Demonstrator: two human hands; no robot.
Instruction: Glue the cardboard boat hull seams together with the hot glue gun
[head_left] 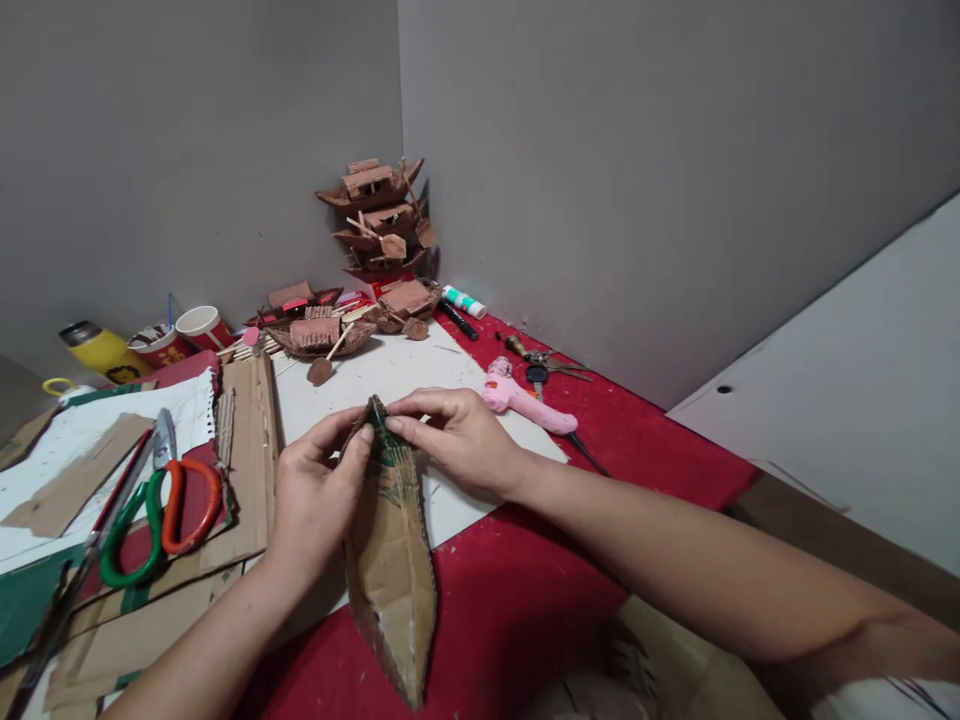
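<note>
A cardboard boat hull [390, 560], long and pointed at both ends, lies lengthwise in front of me, with green print near its far tip. My left hand [324, 480] grips the left side of that far end, thumb on the inner face. On the opposite side, my right hand [450, 435] pinches the same tip between thumb and fingers. The near point of the hull reaches past the white sheet [465, 500] over the red tabletop [517, 610]. To the right of my right hand lies a pink glue gun [529, 402] with a dark cord.
Finished cardboard boats [375, 215] are stacked in the corner, with a boat [319, 332] before them. Scissors [161, 510] lie on cardboard sheets [247, 450] at left. Paper cups [204, 325] and a yellow bottle [101, 350] stand behind. A glue stick [463, 300], marker [457, 320] and keys [537, 375] sit along the wall.
</note>
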